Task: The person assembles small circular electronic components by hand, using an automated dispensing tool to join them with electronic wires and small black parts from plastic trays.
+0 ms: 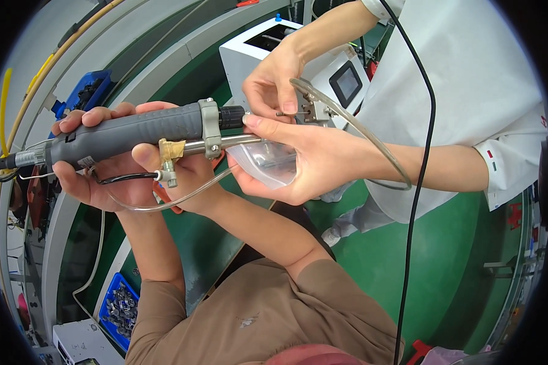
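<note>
A grey electric screwdriver [134,129] lies across both my hands. My left hand [97,193] is closed round its rear part, with fingers over the top and thumb below. My right hand [193,173] grips the body farther forward, near a clamp [210,128] that holds a metal tube [228,141] alongside. Below the tube sits a taped fitting [170,167] with a clear hose [192,199]. Another person's hand [315,152] touches the black nose and holds a small clear bag [265,164]. Their other hand [275,82] pinches a thin metal piece beside a small metal block [316,112].
A white machine with a small screen [347,83] stands behind the other person's hands. Their white coat [456,79] fills the upper right, crossed by a hanging black cable [431,121]. Blue bins of small parts stand lower left [122,310] and upper left [90,91].
</note>
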`<state>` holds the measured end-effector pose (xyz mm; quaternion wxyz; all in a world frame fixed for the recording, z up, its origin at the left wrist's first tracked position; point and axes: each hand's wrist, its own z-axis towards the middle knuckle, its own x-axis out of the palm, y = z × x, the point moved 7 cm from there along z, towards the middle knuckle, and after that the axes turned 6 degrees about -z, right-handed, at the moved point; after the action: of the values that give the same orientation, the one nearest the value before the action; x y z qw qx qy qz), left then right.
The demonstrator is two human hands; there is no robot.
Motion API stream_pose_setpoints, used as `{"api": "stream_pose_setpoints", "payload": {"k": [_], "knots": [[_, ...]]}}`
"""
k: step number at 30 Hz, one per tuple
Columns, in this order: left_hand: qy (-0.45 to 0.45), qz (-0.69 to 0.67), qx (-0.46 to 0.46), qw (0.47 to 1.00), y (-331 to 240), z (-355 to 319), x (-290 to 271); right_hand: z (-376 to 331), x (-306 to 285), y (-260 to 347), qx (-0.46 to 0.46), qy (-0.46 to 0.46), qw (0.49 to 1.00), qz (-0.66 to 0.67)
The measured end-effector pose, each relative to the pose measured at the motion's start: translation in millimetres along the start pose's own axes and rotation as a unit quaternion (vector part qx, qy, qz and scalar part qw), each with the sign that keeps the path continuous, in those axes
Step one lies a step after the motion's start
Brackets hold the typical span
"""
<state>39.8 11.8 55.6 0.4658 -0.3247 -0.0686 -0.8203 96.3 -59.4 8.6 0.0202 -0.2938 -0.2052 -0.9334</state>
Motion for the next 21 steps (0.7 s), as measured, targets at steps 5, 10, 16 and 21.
{"api": "stream_pose_setpoints", "payload": {"k": [5, 10, 16, 21], "knots": [[0.029, -0.02, -0.003, 0.999, 1.0, 0.0, 3.2, -0.6, 4.7, -6.6, 0.011, 0.008, 1.0, -0.017], [0.007, 0.002, 0.021, 1.0, -0.7, -1.8, 0.8, -3.6, 1.9, -6.2, 0.02, 0.017, 0.999, -0.038], [0.027, -0.032, 0.002, 0.999, 3.7, 0.9, -0.9, -4.9, -4.8, -8.2, 0.029, 0.013, 0.997, -0.065], [-0.007, 0.012, 0.018, 1.0, 10.6, -0.2, 3.0, -5.2, -12.9, -12.6, 0.032, -0.001, 0.996, -0.089]]}}
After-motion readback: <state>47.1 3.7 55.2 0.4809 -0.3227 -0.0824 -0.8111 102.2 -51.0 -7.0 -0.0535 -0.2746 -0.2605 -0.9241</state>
